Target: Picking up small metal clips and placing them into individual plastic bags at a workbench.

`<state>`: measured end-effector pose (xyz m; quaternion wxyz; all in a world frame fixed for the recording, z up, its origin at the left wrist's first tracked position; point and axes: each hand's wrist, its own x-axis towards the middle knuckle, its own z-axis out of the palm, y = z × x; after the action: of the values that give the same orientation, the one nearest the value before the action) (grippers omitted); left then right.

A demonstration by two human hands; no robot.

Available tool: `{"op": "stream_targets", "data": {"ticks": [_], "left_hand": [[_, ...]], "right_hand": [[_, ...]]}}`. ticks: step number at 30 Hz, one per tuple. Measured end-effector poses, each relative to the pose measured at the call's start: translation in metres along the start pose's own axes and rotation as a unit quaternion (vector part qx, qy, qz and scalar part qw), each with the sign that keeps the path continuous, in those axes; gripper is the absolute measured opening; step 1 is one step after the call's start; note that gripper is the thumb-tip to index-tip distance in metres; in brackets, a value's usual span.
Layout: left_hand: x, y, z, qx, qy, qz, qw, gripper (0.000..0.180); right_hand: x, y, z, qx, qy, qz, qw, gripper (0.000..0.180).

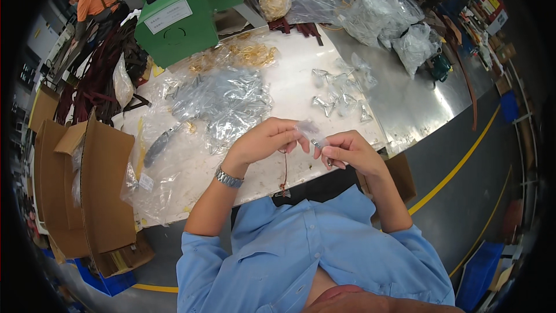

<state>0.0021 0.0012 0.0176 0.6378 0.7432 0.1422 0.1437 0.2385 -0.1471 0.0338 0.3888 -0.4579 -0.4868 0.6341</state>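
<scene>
Near the table's front edge, both hands meet at a small clear plastic bag [309,128]. My left hand [269,139], a metal-band watch on its wrist, pinches the bag from the left. The fingers of my right hand [350,150] are closed round its right end, where a small shiny metal piece [315,142] shows; whether it sits inside the bag, I cannot tell. Beyond my left hand lies a heap of silver metal pieces in clear bags [226,101]. Past my right hand, several loose silver metal fittings [324,104] lie spread out.
A green machine [179,29] stands at the back left, with gold-coloured pieces [252,55] beside it. Open cardboard boxes [107,191] flank the table's left side. Crumpled plastic bags [376,14] lie at the back right. A thin brown cord [285,171] hangs near the front edge. Another person works far left.
</scene>
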Motion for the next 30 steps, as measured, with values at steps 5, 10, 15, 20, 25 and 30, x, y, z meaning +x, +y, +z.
{"op": "stream_targets", "data": {"ticks": [5,10,15,20,25,30], "left_hand": [[-0.001,-0.006,0.019,-0.047,-0.094,-0.051,0.993,0.047],[0.011,-0.022,0.032,-0.144,-0.034,-0.124,0.981,0.042],[0.009,-0.025,0.056,0.205,0.182,-0.016,0.962,0.03],[0.015,-0.027,0.033,-0.124,0.117,-0.087,0.982,0.027],[0.007,-0.003,0.007,-0.179,0.255,-0.018,0.95,0.023],[-0.014,0.021,-0.027,-0.184,0.516,0.136,0.826,0.019]], "right_hand": [[0.005,0.036,-0.008,0.036,0.047,0.012,0.998,0.027],[0.009,0.044,0.013,0.005,0.121,0.015,0.992,0.024],[0.021,0.04,0.035,0.006,0.198,-0.002,0.98,0.026],[0.031,0.036,0.01,-0.035,0.217,-0.026,0.975,0.023],[0.04,-0.003,-0.052,-0.502,0.378,-0.159,0.761,0.03],[0.072,-0.018,0.004,-0.513,0.299,-0.218,0.774,0.035]]}}
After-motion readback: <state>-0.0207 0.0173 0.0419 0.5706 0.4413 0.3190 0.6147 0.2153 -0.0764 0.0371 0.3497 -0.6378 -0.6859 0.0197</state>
